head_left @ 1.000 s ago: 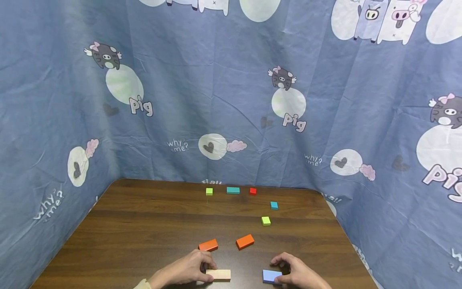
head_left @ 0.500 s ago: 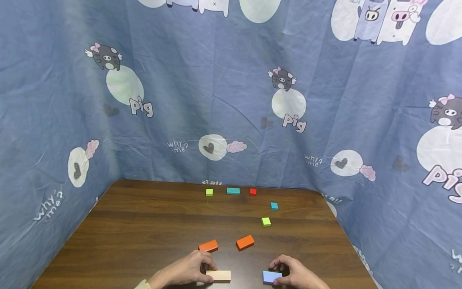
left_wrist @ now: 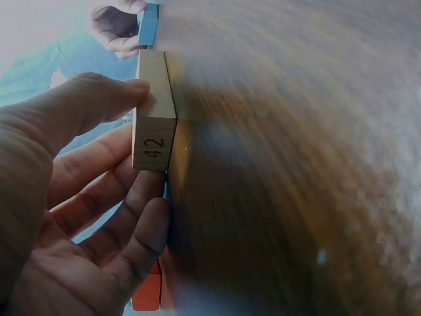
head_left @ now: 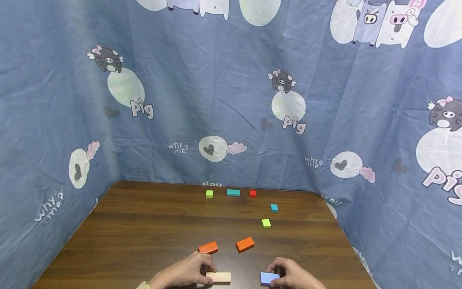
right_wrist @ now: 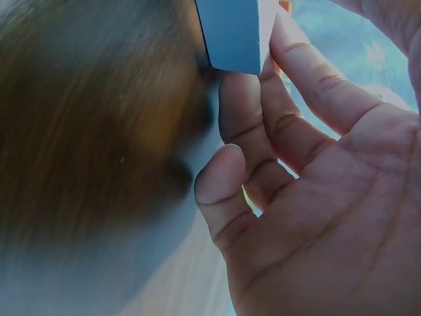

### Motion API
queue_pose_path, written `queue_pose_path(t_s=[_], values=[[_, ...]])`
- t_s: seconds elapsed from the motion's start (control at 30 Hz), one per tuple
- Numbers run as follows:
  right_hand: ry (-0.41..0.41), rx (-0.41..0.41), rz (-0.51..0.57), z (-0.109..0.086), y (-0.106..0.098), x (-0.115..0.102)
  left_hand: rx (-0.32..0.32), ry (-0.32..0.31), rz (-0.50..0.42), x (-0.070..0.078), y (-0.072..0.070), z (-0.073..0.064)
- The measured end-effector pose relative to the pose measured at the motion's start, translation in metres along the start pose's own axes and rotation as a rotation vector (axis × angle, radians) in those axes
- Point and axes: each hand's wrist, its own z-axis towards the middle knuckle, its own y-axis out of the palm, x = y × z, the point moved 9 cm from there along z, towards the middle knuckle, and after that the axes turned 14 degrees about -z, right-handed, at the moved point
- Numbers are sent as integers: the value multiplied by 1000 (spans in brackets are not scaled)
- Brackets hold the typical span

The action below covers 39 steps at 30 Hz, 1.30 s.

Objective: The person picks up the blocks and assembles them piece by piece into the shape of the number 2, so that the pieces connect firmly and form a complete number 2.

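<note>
At the front of the table, my left hand (head_left: 188, 270) pinches a pale wooden block (head_left: 221, 277) by its left part, lying flat. The left wrist view shows the number 42 on the end of that wooden block (left_wrist: 153, 143), with the thumb on one side and fingers on the other. To its right, my right hand (head_left: 294, 275) grips a blue block (head_left: 268, 278) between thumb and fingers. A gap of bare wood separates the two blocks. In the right wrist view the blue block (right_wrist: 233, 36) sits close over the table, its upper part cut off by the frame.
Two orange blocks (head_left: 208, 247) lie just beyond the hands. Farther back on the brown table (head_left: 144, 224) are small green (head_left: 266, 223), blue (head_left: 274, 208) and red (head_left: 253, 193) pieces, and a teal block (head_left: 233, 192). A blue patterned curtain (head_left: 238, 100) hangs behind.
My right hand has moved slightly left with the blue block, narrowing the gap to the wooden block. My left hand keeps its place. The head view has tilted up a little.
</note>
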Motion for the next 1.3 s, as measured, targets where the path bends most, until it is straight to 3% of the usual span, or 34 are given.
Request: queue_pose_path(t_s=[0.2,0.53,0.9,1.3], values=[[38,-9,22,5,3,-3,-5,-4,-10,-2,1,0],[-5,7,-33,18,6,-13,-11,-41,-71,-4,1,2],[-12,4,-67,31,11,-22,-8,-11,-36,-4,1,0],[-102,73,-147,39,14,-39,-5,-7,-48,-2,2,1]])
